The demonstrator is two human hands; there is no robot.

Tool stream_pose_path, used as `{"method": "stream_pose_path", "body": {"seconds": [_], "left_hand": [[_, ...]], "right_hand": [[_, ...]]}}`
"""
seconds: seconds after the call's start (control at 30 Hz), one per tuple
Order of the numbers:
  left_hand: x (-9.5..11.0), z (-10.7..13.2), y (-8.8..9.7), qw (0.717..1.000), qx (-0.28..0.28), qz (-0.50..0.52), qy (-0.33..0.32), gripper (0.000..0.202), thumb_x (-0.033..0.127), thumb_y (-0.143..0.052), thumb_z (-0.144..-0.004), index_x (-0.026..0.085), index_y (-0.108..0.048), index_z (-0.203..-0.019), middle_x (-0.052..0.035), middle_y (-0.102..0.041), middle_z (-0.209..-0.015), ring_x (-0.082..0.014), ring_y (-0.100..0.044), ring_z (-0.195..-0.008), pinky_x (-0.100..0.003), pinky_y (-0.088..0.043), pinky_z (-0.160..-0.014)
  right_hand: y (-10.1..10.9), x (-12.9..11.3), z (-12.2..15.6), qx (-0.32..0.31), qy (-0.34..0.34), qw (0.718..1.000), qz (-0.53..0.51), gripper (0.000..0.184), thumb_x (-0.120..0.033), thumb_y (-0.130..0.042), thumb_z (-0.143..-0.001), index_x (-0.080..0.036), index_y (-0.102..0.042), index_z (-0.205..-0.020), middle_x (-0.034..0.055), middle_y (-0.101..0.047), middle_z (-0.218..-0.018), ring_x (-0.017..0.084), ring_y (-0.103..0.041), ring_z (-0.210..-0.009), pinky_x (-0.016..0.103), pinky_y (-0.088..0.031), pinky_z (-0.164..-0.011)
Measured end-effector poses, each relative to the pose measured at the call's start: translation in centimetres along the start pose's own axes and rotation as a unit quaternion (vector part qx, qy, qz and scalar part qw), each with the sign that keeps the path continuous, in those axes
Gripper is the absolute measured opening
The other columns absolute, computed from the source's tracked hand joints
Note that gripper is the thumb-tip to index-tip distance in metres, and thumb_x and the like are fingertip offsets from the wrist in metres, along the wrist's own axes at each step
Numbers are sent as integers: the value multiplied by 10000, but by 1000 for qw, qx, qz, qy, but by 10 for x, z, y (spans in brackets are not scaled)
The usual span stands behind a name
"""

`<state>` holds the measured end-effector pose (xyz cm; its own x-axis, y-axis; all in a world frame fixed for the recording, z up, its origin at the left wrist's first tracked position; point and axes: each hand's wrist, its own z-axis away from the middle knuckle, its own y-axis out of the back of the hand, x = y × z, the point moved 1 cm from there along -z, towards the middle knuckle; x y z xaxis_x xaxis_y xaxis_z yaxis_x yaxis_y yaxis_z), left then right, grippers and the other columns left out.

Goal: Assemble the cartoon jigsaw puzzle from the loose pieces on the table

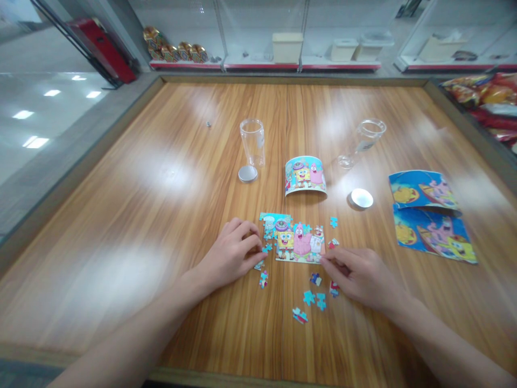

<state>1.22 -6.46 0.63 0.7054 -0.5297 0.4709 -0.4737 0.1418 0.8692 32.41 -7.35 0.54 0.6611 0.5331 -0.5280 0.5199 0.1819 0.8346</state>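
A partly joined cartoon jigsaw puzzle (297,241) lies on the wooden table (161,215) in front of me. My left hand (232,253) rests at its left edge, fingers curled and pinching a small blue piece (266,248). My right hand (359,275) sits at the puzzle's lower right corner, fingertips pressed together on its edge. Several loose pieces (309,299) lie scattered between and below my hands. Another loose piece (333,221) lies just right of the puzzle's top.
A curved picture card (305,175) stands behind the puzzle. A clear tube (252,141) stands upright by its grey lid (247,173); a second tube (363,141) lies tilted near a white lid (361,198). Two finished puzzles (428,215) lie at right. Snack bags (488,102) sit far right.
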Motion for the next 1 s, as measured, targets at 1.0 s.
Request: {"method": "stream_pose_path", "body": {"seconds": [1.0], "left_hand": [[-1, -9, -21, 998, 52, -26, 9, 223, 385, -673, -893, 183, -673, -989, -115, -551, -1214, -275, -471, -1125, -478, -450, -977]], "right_hand": [[3, 3, 0, 8, -5, 1000, 7, 181, -256, -556, -942, -190, -637, -794, -26, -580, -613, 100, -522, -531, 263, -330, -544]]}}
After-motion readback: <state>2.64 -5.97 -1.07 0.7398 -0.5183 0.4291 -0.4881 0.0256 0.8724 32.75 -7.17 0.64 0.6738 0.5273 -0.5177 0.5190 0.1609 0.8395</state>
